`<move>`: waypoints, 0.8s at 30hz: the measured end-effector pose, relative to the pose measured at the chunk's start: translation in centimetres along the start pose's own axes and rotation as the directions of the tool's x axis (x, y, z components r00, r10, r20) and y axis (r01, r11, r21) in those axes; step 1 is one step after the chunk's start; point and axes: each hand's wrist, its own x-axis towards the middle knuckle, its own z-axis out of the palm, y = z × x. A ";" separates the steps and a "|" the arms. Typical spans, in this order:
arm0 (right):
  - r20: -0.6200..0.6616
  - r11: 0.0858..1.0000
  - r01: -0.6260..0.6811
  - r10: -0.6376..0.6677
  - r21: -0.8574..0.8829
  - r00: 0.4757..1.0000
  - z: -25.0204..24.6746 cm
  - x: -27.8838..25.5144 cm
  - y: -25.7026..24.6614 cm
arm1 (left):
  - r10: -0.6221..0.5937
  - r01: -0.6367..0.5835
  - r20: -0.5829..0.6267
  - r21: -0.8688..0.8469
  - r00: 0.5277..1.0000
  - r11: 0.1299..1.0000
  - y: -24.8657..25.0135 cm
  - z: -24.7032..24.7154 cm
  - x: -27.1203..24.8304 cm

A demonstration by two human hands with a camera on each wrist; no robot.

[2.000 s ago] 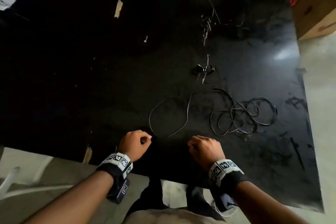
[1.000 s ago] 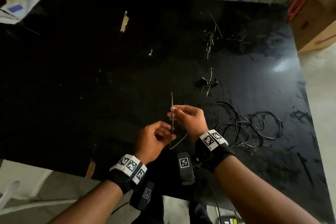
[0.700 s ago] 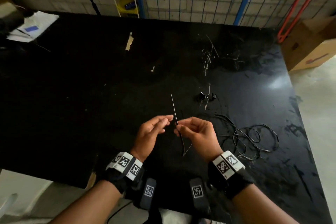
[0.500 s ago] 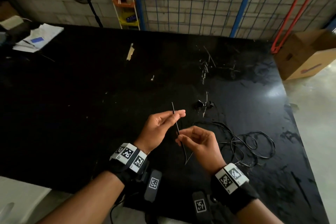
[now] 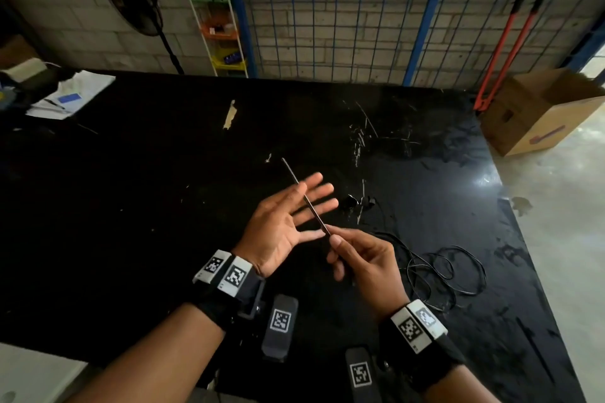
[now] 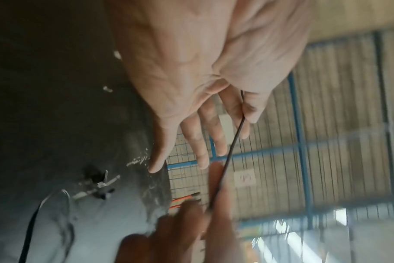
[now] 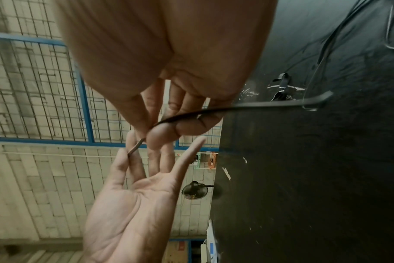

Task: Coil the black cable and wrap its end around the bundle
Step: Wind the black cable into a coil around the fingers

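A thin black cable (image 5: 307, 203) runs from loose loops (image 5: 451, 271) on the black table (image 5: 163, 206) up into my hands. My right hand (image 5: 332, 239) pinches it between thumb and forefinger, a short way from its free end. That straight end lies slanted across the fingers of my left hand (image 5: 294, 213), which is held flat, palm up, above the table. In the left wrist view the cable (image 6: 234, 142) passes by the thumb of the left hand (image 6: 191, 89). In the right wrist view the right hand (image 7: 151, 128) pinches the cable (image 7: 259, 105).
Small black bits and wire scraps (image 5: 352, 201) lie just beyond my hands, and a tape scrap (image 5: 229, 113) farther back. Papers (image 5: 70, 95) sit at the far left. A cardboard box (image 5: 540, 111) and red bolt cutters (image 5: 504, 42) stand past the table's right edge.
Both hands lifted the cable end off the table. My left hand let go and opened flat, palm up. My right hand kept its pinch and laid the end across the left fingers.
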 end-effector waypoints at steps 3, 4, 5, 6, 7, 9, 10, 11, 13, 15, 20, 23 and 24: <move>-0.004 0.999 -0.027 0.027 0.041 1.000 -0.7 -0.2 0.1 | 0.035 -0.037 -0.013 -0.201 0.999 0.979 1.6 -0.5 0.6; -0.001 0.998 -0.037 0.037 0.040 0.999 -1.1 -0.3 0.1 | 0.051 -0.053 -0.015 -0.248 0.999 0.967 1.9 -0.7 0.7; 0.004 0.999 -0.045 0.045 0.030 0.999 -1.4 -0.4 0.1 | 0.064 -0.066 -0.015 -0.292 0.998 0.954 2.3 -0.8 0.8; 0.012 0.999 -0.051 0.051 0.016 0.999 -1.8 -0.4 0.1 | 0.075 -0.075 -0.013 -0.334 0.997 0.939 2.6 -1.1 0.8; 0.019 0.998 -0.057 0.057 0.002 0.998 -2.1 -0.5 0.1 | 0.086 -0.083 -0.008 -0.374 0.996 0.924 3.0 -1.3 0.9; 0.019 0.997 -0.067 0.068 -0.031 0.998 -2.9 -0.7 0.0 | 0.113 -0.095 0.015 -0.437 0.994 0.895 4.0 -1.7 0.8; 0.007 0.996 -0.073 0.073 -0.056 0.997 -3.3 -0.8 0.0 | 0.130 -0.098 0.039 -0.457 0.991 0.884 4.5 -1.9 0.7; -0.007 0.994 -0.078 0.077 -0.082 0.997 -3.7 -0.9 0.1 | 0.150 -0.098 0.074 -0.471 0.986 0.876 5.0 -2.3 0.6; -0.027 0.989 -0.084 0.081 -0.121 0.996 -4.7 -1.1 0.5 | 0.191 -0.087 0.156 -0.506 0.969 0.858 5.9 -2.9 0.6; -0.043 0.986 -0.098 0.093 -0.137 0.995 -5.4 -1.2 0.9 | 0.216 -0.062 0.228 -0.540 0.949 0.840 6.6 -3.4 0.5; -0.113 0.956 -0.181 0.158 -0.230 0.981 -6.9 -1.0 1.8 | 0.209 0.075 0.419 -0.568 0.883 0.820 7.1 -2.7 0.1; -0.202 0.933 -0.211 0.156 -0.291 0.967 -7.1 0.3 2.3 | 0.132 0.198 0.553 -0.497 0.822 0.845 6.0 -1.1 -0.6; -0.222 0.929 -0.202 0.135 -0.311 0.966 -7.1 0.9 2.2 | 0.099 0.234 0.591 -0.460 0.800 0.856 5.4 -0.4 -0.9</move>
